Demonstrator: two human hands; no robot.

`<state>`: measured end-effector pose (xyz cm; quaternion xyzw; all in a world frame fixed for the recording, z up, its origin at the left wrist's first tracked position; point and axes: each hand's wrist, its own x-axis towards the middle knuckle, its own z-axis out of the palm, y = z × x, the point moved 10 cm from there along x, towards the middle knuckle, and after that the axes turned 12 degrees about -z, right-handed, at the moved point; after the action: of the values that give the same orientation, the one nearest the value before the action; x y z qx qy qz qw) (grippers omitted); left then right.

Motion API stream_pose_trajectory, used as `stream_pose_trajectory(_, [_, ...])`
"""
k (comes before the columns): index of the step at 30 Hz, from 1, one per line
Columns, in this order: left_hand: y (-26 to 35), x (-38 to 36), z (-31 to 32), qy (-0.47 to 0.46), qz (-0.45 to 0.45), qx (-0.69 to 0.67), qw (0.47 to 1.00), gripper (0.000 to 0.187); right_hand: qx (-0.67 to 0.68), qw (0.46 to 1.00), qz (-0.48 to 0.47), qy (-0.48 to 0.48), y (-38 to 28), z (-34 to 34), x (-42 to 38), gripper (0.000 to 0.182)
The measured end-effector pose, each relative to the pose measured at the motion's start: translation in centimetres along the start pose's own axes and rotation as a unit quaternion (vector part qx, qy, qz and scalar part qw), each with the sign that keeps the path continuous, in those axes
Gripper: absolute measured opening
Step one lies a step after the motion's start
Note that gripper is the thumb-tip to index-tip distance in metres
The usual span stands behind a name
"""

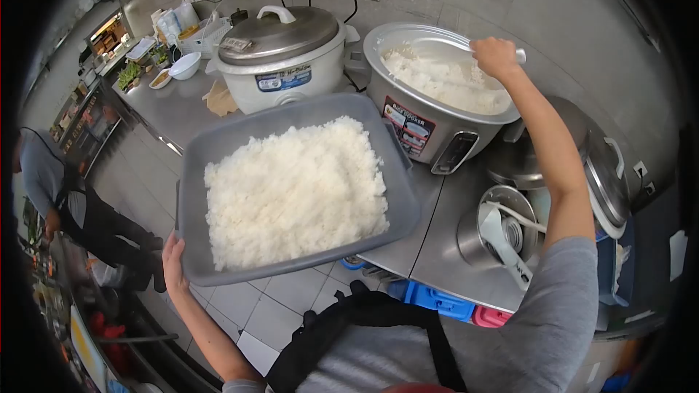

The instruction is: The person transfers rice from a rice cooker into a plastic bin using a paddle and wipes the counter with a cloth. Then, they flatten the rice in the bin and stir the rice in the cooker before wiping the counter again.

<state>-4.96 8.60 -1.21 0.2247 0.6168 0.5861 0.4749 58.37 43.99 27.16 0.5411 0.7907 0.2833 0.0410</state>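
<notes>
Over the edge of the steel tabletop, your left hand grips the grey tub by its near left corner. A broad mound of rice already covers most of its floor, so much of the filling looks done. Your right hand is clenched round a pale handle above the open cooker beside the tub. That cooker holds plenty of rice yet to come out, heaped mostly toward its left side.
</notes>
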Motion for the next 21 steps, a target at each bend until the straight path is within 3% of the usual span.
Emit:
stream_pose_trajectory(2, [1.2, -1.8, -2.1, -0.021, 0.022, 0.004, 1.0, 0.053, -0.06, 0.997, -0.048, -0.001, -1.7, -0.1, 0.4, 0.017])
stream_pose_trajectory(3, [-1.0, -1.7, 4.2, 0.0, 0.008, -0.018, 1.0, 0.052, -0.083, 0.993, -0.078, 0.007, 4.1, 1.9, 2.5, 0.017])
stream_pose_trajectory(7, [-0.4, -2.1, 3.0, 0.081, 0.004, -0.021, 0.997, 0.053, -0.06, 0.985, -0.162, 0.005, 4.0, 3.9, 5.4, 0.02])
stream_pose_trajectory(11, [-0.4, -2.4, 2.9, 0.136, -0.005, 0.0, 0.991, 0.057, -0.028, 0.963, -0.25, -0.096, -1.1, 9.0, 6.7, 0.029])
stream_pose_trajectory(14, [0.0, -2.4, 2.7, 0.159, -0.016, 0.063, 0.985, 0.059, -0.009, 0.949, -0.298, -0.102, -6.4, 11.2, 7.6, 0.037])
stream_pose_trajectory(17, [0.1, -0.7, 0.2, 0.148, 0.014, 0.182, 0.972, 0.063, 0.076, 0.956, -0.254, -0.123, -6.3, 12.9, 8.5, 0.04])
stream_pose_trajectory(20, [-0.3, -0.6, 0.1, 0.131, 0.024, 0.152, 0.979, 0.06, 0.179, 0.952, -0.232, -0.089, -6.1, 15.3, 9.2, 0.043])
stream_pose_trajectory(21, [-0.4, -0.8, -0.1, 0.14, 0.026, 0.153, 0.978, 0.06, 0.233, 0.938, -0.202, -0.159, -5.8, 16.6, 8.8, 0.044])
